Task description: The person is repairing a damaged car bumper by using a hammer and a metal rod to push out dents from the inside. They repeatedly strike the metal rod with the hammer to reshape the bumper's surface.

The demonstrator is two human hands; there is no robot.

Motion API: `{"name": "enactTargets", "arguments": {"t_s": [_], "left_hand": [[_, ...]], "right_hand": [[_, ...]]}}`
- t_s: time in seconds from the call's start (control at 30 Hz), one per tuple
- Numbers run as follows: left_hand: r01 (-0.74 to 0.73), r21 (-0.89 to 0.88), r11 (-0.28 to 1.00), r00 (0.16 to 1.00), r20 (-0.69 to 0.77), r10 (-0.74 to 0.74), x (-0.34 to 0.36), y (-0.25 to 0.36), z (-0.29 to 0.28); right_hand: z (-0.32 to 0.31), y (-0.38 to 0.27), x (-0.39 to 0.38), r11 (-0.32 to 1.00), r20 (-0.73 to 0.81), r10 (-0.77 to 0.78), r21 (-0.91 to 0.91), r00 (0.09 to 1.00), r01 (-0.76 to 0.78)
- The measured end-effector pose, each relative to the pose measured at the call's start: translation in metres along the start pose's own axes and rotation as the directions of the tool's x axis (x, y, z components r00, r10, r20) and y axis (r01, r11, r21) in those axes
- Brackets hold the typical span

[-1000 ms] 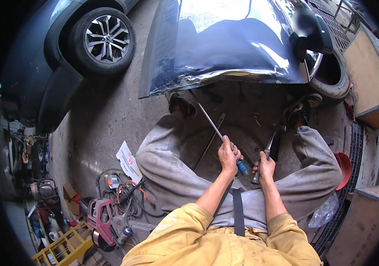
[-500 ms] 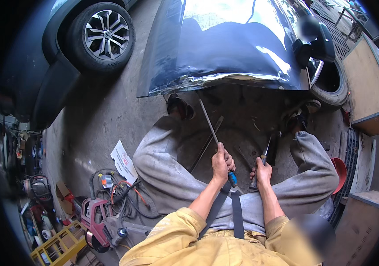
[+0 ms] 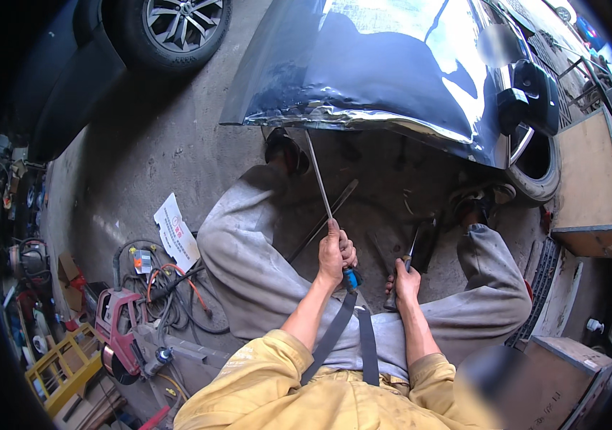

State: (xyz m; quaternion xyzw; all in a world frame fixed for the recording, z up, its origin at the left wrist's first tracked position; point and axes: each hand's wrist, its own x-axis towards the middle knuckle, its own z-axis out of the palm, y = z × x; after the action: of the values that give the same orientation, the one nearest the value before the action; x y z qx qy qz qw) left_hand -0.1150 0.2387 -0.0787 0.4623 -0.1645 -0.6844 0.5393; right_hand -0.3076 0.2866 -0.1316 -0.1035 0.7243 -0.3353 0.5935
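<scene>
My left hand (image 3: 337,252) is closed around a long, thin metal bar (image 3: 319,175) with a blue handle end. Its shaft slants up to the crumpled lower edge of a dark blue car door (image 3: 392,86); the tip is hidden there. Further right, my right hand (image 3: 405,282) grips a screwdriver (image 3: 409,256), its slim blade pointing up and away from the door's edge. The screwdriver's handle is partly covered by my fingers. Between my spread legs, another long metal bar (image 3: 331,209) lies on the floor.
Left of my leg lie a white printed sheet (image 3: 175,231), tangled cables (image 3: 170,297) and a pink-red machine (image 3: 116,319). A car wheel (image 3: 184,25) stands at the upper left. On the right are a wooden crate (image 3: 589,183), a loose tyre (image 3: 541,175) and another wooden box (image 3: 557,373).
The view has shifted, so the floor and its objects sit elsewhere in the picture. Both hands keep their grips, and the bar still reaches the door's lower edge.
</scene>
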Motion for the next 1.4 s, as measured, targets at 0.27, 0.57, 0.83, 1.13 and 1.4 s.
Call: {"name": "enactTargets", "arguments": {"t_s": [0.27, 0.57, 0.83, 1.13, 1.4], "left_hand": [[-0.019, 0.031, 0.999, 0.995, -0.099, 0.022, 0.055, -0.023, -0.022], [0.016, 0.156, 0.988, 0.958, -0.286, 0.030, 0.101, -0.038, -0.067], [-0.113, 0.398, 0.910, 0.881, -0.383, 0.277, 0.104, -0.047, -0.090], [-0.074, 0.558, 0.827, 0.876, -0.360, 0.321, 0.096, -0.048, -0.106], [-0.066, 0.409, 0.910, 0.891, -0.386, 0.238, 0.106, -0.054, -0.085]], "right_hand": [[0.025, 0.001, -0.003, 0.990, 0.032, -0.025, -0.136, 0.999, 0.030], [0.027, 0.008, 0.003, 0.970, -0.011, -0.022, -0.242, 1.000, 0.018], [0.038, -0.001, 0.008, 0.971, -0.004, -0.034, -0.236, 0.999, 0.032], [0.070, -0.010, 0.004, 0.976, 0.074, -0.061, -0.206, 0.995, 0.075], [0.070, -0.005, 0.002, 0.932, 0.049, -0.106, -0.342, 0.993, 0.116]]}}
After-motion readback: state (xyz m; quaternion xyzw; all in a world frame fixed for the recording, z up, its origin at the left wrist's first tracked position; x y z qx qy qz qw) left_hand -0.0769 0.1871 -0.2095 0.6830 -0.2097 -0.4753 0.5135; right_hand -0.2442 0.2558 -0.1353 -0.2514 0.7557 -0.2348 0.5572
